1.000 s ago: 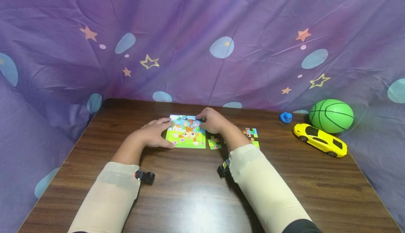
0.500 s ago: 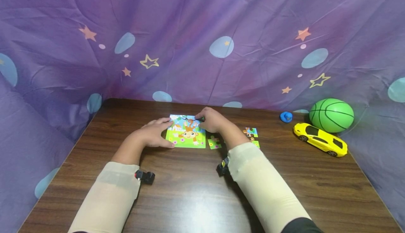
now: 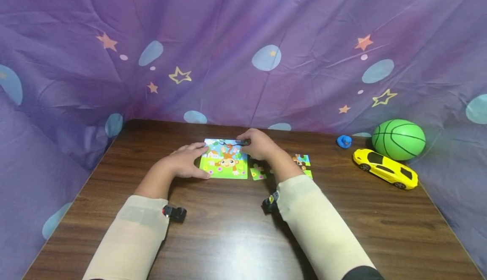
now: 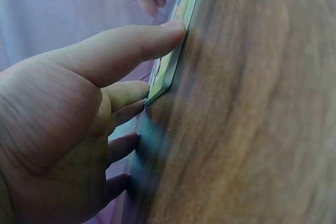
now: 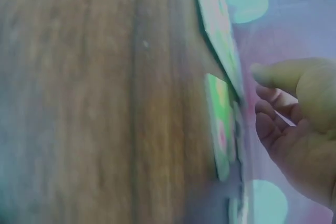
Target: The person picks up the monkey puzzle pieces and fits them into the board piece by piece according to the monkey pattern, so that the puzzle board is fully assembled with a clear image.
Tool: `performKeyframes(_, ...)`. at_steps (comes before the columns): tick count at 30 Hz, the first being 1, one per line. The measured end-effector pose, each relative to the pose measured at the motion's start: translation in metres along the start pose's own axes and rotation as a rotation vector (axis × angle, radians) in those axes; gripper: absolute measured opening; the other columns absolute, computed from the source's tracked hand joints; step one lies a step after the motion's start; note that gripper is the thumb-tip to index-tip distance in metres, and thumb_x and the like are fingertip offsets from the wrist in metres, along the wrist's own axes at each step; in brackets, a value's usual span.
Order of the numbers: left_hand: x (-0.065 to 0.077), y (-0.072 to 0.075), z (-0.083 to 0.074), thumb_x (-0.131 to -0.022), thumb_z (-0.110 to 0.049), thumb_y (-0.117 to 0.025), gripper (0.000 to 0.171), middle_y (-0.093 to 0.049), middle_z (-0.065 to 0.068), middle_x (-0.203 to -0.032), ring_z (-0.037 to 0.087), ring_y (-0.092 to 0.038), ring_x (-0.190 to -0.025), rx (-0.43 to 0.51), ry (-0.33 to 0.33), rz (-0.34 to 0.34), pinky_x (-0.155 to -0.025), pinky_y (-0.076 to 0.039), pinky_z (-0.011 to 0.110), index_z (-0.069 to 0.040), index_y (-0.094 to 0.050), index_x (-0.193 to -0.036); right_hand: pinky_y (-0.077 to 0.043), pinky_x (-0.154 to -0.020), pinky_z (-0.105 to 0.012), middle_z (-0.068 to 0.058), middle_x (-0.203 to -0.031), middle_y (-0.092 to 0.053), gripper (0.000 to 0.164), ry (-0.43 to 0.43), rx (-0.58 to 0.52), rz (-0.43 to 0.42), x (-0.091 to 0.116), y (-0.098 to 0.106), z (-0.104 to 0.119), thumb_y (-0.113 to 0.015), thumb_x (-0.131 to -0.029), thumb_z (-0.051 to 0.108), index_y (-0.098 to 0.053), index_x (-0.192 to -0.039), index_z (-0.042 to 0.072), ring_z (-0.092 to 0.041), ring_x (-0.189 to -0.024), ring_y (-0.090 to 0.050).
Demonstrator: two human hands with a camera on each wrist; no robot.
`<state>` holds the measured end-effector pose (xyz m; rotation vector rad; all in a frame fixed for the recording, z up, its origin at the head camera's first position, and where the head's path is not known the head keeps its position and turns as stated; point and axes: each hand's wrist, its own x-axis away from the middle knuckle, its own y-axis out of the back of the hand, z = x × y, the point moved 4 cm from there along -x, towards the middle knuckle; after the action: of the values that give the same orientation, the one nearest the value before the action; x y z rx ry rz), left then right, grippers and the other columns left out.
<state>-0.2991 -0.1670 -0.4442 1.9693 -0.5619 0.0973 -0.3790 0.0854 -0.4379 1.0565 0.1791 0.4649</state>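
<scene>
A square jigsaw board with a monkey picture lies flat on the wooden table. My left hand rests at its left side, fingers fairly straight. In the left wrist view, the thumb touches the board's near edge, the fingertips close by its corner. Over the board's upper right corner is my right hand. In the right wrist view, its thumb stretches out above loosely bent fingers; no held thing shows there. Loose puzzle pieces lie just right of the board.
More puzzle pieces lie farther right, partly behind the right forearm. A blue rubber duck, a yellow toy car and a green ball sit at the table's right side. A purple curtain hangs behind the table.
The right hand shifts very slightly at the board's upper right corner. The left hand, board and loose pieces stay where they were.
</scene>
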Motion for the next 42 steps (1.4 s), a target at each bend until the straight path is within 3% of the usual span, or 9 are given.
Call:
performKeyframes(4,0.000,0.000,0.001,-0.086,-0.059,-0.080,0.108,-0.015,0.003,-0.182,0.043,-0.013,-0.167,0.000,-0.005,-0.006,-0.129,-0.019,0.076,-0.021,-0.027,-0.172,-0.055,-0.091,-0.041,-0.008,-0.123,-0.067,0.043,0.001,-0.052,-0.056,0.010,0.010,-0.007,-0.075,-0.098,0.020,-0.072,-0.140,0.014,-0.022,-0.097,-0.061)
performKeyframes(8,0.000,0.000,0.001,-0.086,-0.059,-0.080,0.108,-0.016,0.004,-0.182,0.043,-0.014,-0.167,-0.001,-0.012,-0.008,-0.130,-0.019,0.075,-0.020,-0.028,-0.171,-0.051,-0.087,-0.040,-0.008,-0.115,-0.065,0.043,-0.018,-0.077,-0.088,0.025,0.017,-0.016,-0.074,-0.098,0.021,-0.071,-0.140,0.014,-0.022,-0.094,-0.057)
performKeyframes(13,0.000,-0.001,0.002,-0.086,-0.059,-0.080,0.107,-0.017,0.004,-0.182,0.043,-0.015,-0.167,-0.003,-0.014,-0.010,-0.130,-0.019,0.075,-0.020,-0.029,-0.171,-0.051,-0.091,-0.043,-0.010,-0.119,-0.064,0.044,-0.050,-0.103,-0.089,0.041,0.019,-0.028,-0.074,-0.099,0.022,-0.069,-0.142,0.014,-0.025,-0.099,-0.056)
performKeyframes(20,0.000,-0.003,0.003,-0.086,-0.060,-0.079,0.107,-0.017,0.005,-0.182,0.044,-0.015,-0.167,-0.008,-0.022,-0.011,-0.130,-0.018,0.076,-0.019,-0.029,-0.171,-0.052,-0.114,-0.053,-0.011,-0.146,-0.063,0.048,-0.080,-0.139,-0.043,0.051,0.014,-0.046,-0.078,-0.097,0.025,-0.068,-0.143,0.013,-0.031,-0.129,-0.062)
performKeyframes(35,0.000,-0.002,0.002,-0.088,-0.060,-0.078,0.106,-0.014,0.003,-0.183,0.043,-0.012,-0.167,-0.006,-0.017,0.007,-0.129,-0.018,0.077,-0.021,-0.026,-0.172,-0.053,-0.113,-0.051,-0.014,-0.143,-0.064,0.054,-0.080,-0.057,-0.024,0.054,0.014,-0.048,-0.080,-0.092,0.019,-0.068,-0.144,0.011,-0.032,-0.122,-0.065)
performKeyframes(39,0.000,-0.001,0.001,-0.088,-0.059,-0.077,0.105,-0.014,0.005,-0.183,0.044,-0.012,-0.167,-0.001,-0.023,0.003,-0.129,-0.017,0.077,-0.020,-0.027,-0.172,-0.065,-0.083,-0.043,-0.014,-0.146,-0.061,0.053,-0.120,-0.096,-0.014,0.054,0.012,-0.048,-0.080,-0.093,0.015,-0.068,-0.144,0.012,-0.027,-0.091,-0.072)
performKeyframes(42,0.001,-0.001,0.002,-0.088,-0.058,-0.077,0.105,-0.015,0.005,-0.182,0.044,-0.012,-0.167,0.001,-0.026,0.003,-0.129,-0.017,0.076,-0.020,-0.027,-0.172,-0.063,-0.057,-0.036,-0.015,-0.148,-0.058,0.053,-0.153,-0.143,0.001,0.054,0.011,-0.050,-0.079,-0.093,0.012,-0.067,-0.144,0.012,-0.023,-0.065,-0.069)
